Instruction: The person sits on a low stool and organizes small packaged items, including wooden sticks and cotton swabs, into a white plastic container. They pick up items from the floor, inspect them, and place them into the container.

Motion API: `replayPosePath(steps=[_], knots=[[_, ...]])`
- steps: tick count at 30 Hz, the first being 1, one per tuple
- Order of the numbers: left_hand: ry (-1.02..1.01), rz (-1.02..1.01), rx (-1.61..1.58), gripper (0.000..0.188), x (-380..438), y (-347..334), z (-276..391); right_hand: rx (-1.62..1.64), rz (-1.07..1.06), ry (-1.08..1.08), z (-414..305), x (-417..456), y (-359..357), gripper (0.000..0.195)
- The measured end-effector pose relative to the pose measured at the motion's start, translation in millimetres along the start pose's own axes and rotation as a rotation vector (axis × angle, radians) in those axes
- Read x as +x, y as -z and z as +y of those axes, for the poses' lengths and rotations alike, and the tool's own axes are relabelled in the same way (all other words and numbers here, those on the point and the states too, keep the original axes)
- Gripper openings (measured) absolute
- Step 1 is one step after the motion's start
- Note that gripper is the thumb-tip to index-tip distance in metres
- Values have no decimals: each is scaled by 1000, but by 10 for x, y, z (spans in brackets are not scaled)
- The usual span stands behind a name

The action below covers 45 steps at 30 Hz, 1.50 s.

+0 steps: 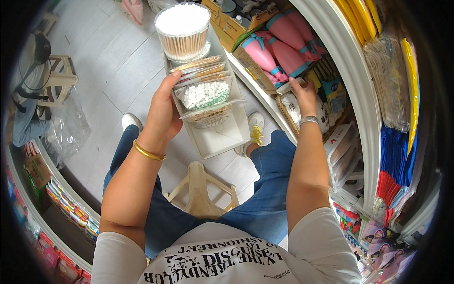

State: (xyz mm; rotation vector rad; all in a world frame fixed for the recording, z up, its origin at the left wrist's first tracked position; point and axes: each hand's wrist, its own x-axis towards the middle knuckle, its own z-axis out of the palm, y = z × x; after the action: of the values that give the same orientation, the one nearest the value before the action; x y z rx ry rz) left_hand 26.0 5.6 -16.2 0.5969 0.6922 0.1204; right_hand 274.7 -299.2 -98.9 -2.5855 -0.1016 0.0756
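My left hand (165,110) grips the left side of a long white open box (230,133), thumb up by the packets. In its far end sits a clear round tub of cotton swabs (184,35). Behind one another stand several flat packets of wooden sticks (204,69), a bag of white-tipped cotton swabs (207,94) and another clear packet (212,113). The near end shows bare card. My right hand (305,94) reaches into the shelf on the right, its thumb at a small white object (290,86). Its other fingers are largely hidden. Beneath it lie white bags with dark writing (323,117).
Pink and blue plastic spray bottles (262,56) fill a cardboard box beyond my right hand. A curved white shelf edge (358,71) rises at right. A plastic stool (198,191) stands between my legs. Another person's jeans (26,124) and a stool (60,76) are at left.
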Motion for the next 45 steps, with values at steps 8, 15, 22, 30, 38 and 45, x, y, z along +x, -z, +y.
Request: replayPosePath(steps=[8, 15, 22, 30, 38, 45], knots=[[-8, -10, -9, 57, -39, -47, 48, 386, 3, -250, 276, 91, -22, 49], [6, -18, -40, 52, -27, -52, 27, 906, -95, -421, 162, -23, 417, 50], [-14, -13, -3, 40, -65, -16, 24, 1035, -424, 3, -1007, -510, 688, 58], [44, -36, 29, 56, 27, 126, -104, 1093, -399, 300, -1858, -973, 845, 40], [70, -87, 75, 58, -66, 31, -156, 942, -449, 552, -2007, -1126, 766, 26], [71, -145, 69, 56, -88, -8, -160, 794, -475, 625, -2032, -1158, 669, 22]])
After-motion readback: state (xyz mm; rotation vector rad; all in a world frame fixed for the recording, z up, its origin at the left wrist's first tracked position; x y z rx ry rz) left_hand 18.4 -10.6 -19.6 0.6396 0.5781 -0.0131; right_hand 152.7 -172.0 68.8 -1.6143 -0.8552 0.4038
